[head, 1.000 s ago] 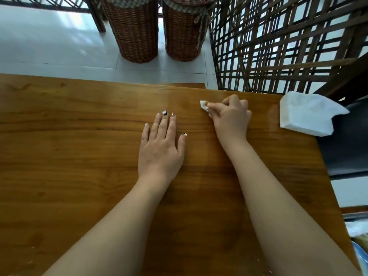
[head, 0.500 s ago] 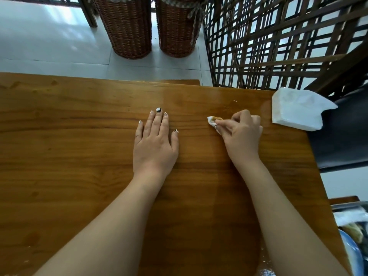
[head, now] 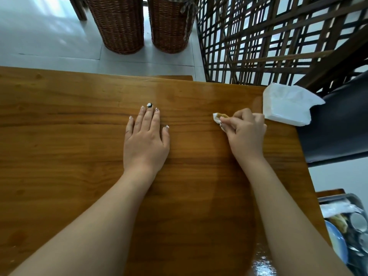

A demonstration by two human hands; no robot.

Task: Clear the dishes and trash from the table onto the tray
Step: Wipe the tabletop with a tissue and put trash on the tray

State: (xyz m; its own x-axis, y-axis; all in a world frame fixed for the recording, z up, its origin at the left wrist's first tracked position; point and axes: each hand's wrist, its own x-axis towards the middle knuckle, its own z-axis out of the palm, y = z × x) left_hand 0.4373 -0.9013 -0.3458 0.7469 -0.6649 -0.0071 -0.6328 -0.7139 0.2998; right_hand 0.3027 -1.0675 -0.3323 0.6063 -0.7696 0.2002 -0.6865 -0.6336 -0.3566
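The right hand (head: 246, 134) pinched one small tissue wad (head: 217, 118) between thumb and fingertips, low over the tabletop (head: 79, 156) near its far right corner. The wad had a brown stain. It looked very light, soft and easy to squash, so a gentle pinch anywhere would likely do. The left hand (head: 146, 144) lay flat on the middle of the tabletop, fingers straight and close together, holding nothing. One white tissue pack (head: 286, 105) sat at the far right corner. One tray (head: 338, 198) waited past the right edge, already holding dishes. Two baskets (head: 119, 24) stood on the floor beyond the far edge.
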